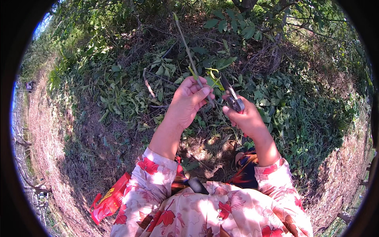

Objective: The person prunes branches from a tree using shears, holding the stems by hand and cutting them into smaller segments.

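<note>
My left hand [191,99] grips a thin, straight cut shoot [186,44] between thumb and fingers. Its lower end shows just past my thumb, and the upper end points up and to the left, with a pale green tip. Small green leaf stubs [193,72] stick out near my fingers. In my right hand [244,117] is a pair of pruning shears [232,96], its dark metal blades pointing up and left. Red shows at its handle, mostly hidden by my fingers. A bright green leaf stem [217,81] lies between the shears and my left hand.
Cut leafy stems [115,94] cover the ground ahead. A short bare stick [148,83] lies among them. A red bag [111,198] with writing sits by my left sleeve. Leafy branches [237,25] hang at the top, near a trunk [245,5]. Dry straw-covered ground [44,124] runs along the left.
</note>
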A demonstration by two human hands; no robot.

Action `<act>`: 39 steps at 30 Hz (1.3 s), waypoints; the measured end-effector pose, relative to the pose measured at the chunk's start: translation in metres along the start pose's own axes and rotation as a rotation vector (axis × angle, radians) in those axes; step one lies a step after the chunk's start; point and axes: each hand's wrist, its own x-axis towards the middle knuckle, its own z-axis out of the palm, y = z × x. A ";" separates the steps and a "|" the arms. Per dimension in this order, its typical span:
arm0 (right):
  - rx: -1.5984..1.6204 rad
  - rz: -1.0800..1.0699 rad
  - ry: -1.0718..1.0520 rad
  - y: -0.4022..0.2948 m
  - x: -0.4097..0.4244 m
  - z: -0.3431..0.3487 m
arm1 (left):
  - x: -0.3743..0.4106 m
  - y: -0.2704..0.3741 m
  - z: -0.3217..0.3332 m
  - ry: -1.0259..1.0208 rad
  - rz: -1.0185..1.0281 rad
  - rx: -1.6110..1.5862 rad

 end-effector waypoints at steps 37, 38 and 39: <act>-0.239 -0.272 -0.032 0.010 -0.002 0.009 | 0.002 -0.002 -0.001 -0.007 0.038 -0.018; -0.232 -0.279 -0.009 0.015 -0.001 0.010 | 0.003 -0.003 -0.001 0.002 0.036 -0.012; -0.225 -0.289 0.010 0.015 0.000 0.012 | 0.003 -0.003 -0.001 0.014 0.037 -0.003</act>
